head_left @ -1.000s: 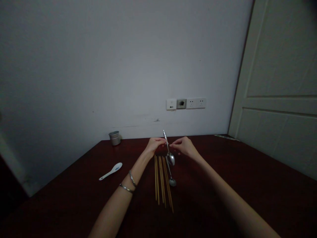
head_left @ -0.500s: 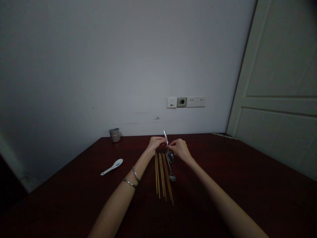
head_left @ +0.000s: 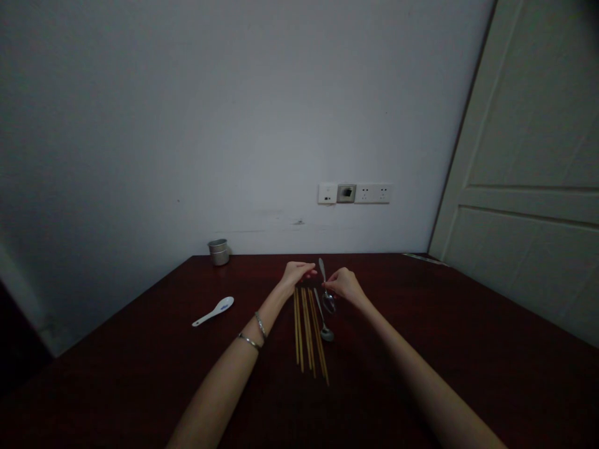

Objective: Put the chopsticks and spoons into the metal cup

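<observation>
My right hand [head_left: 344, 284] pinches a metal spoon [head_left: 329, 304] by its handle, with the bowl pointing down toward me. My left hand [head_left: 297, 272] is just left of the spoon's handle, apart from it, fingers stretched out and holding nothing. Below the hands, several wooden chopsticks [head_left: 307, 330] lie side by side, pointing toward me. Another metal spoon [head_left: 326, 335] rests along their right side, bowl nearest me.
A white ceramic spoon [head_left: 223, 305] with a blue mark lies to the left on the dark red table [head_left: 140, 349]. At the back left corner stands a grey metal cup [head_left: 218, 252]. Wall sockets [head_left: 372, 193] sit above the table's back edge.
My left hand has come off the spoon's handle. My right hand has carried that spoon slightly right and lower, apart from the spoon on the table.
</observation>
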Demonstrator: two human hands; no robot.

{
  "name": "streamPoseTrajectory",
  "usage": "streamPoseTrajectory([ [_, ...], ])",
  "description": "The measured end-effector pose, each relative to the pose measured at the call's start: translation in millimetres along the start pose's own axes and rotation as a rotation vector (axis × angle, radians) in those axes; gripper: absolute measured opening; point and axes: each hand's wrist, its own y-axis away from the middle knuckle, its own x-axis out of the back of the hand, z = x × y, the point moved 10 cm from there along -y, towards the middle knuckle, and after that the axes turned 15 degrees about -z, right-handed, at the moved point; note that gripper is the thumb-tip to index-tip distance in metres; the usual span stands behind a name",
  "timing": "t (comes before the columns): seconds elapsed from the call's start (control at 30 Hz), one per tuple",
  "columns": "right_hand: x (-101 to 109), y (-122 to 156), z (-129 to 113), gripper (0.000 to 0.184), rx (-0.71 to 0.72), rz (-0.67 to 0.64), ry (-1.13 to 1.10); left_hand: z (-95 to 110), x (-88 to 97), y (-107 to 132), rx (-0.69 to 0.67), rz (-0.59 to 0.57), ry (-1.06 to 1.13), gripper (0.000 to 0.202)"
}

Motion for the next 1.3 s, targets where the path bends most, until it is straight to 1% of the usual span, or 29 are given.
streamPoseTrajectory([
  [0.1, -6.5, -4.9, 19.0, 0.013, -0.092, -0.02, 0.066, -11.2, 15.8, -1.0, 0.039, 0.06, 0.005, 0.033],
  [0.2, -15.4, -8.1, 34.0, 0.008, -0.163, -0.048, 0.121, -24.5, 28.2, -1.3, 0.085, 0.089, 0.019, 0.034],
  [0.33, -29.5, -10.9, 43.7, 0.005, -0.191, -0.108, 0.148, -40.4, 39.5, 0.1, 0.144, 0.119, 0.031, 0.034],
  [0.43, -38.5, -10.8, 47.5, 0.006, -0.206, -0.167, 0.114, -48.1, 44.8, 1.1, 0.169, 0.133, 0.038, 0.035],
  [0.6, -48.3, -8.7, 49.1, 0.014, -0.219, -0.255, 0.04, -59.1, 50.1, 0.5, 0.19, 0.135, 0.055, 0.035],
  [0.73, -52.3, -7.1, 51.9, 0.016, -0.237, -0.278, 0.021, -67.4, 54.2, 1.0, 0.201, 0.147, 0.058, 0.033],
  [0.9, -54.4, -2.3, 48.9, 0.017, -0.231, -0.303, 0.009, -77.2, 56.6, 2.6, 0.238, 0.146, 0.073, 0.032],
  [1.07, -54.6, 2.2, 44.2, 0.018, -0.243, -0.331, 0.013, -78.9, 59.6, 2.9, 0.234, 0.167, 0.077, 0.032],
  [1.3, -58.1, 1.3, 44.8, 0.014, -0.254, -0.372, -0.012, -78.5, 57.4, 3.3, 0.214, 0.162, 0.094, 0.026],
])
